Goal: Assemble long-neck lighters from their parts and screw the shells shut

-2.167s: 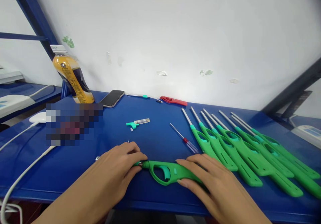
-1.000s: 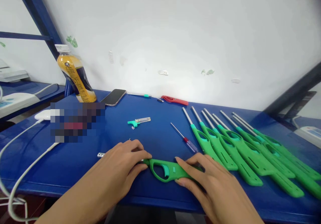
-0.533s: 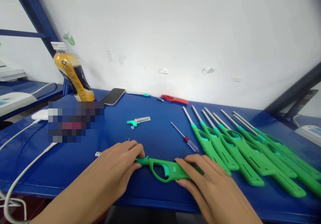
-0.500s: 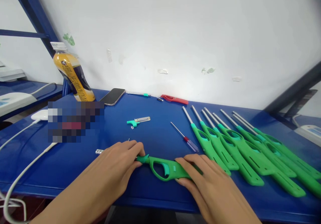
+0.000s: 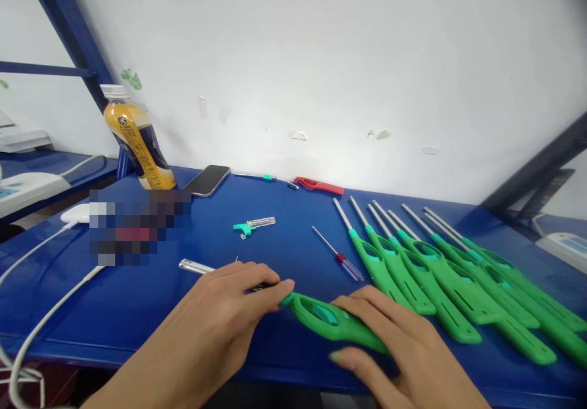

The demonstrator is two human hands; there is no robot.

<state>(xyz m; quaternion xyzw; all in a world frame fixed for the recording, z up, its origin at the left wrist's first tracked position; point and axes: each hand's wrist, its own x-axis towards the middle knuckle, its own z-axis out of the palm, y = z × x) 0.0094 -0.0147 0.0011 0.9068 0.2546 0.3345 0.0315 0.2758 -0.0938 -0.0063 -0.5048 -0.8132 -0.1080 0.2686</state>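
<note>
So your left hand (image 5: 229,311) is pinching the nozzle end of the green lighter (image 5: 339,326) near the table's near edge, and your right hand (image 5: 398,342) has its handle. Screwdriver's (image 5: 343,262) just beyond, more lighters (image 5: 440,274) off right, red casing (image 5: 318,185) at the far side.

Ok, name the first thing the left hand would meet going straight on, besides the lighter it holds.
Probably the screwdriver, around its red collar: the left hand points roughly that way past the green lighter. Depth is unclear; it might pass above.
</note>
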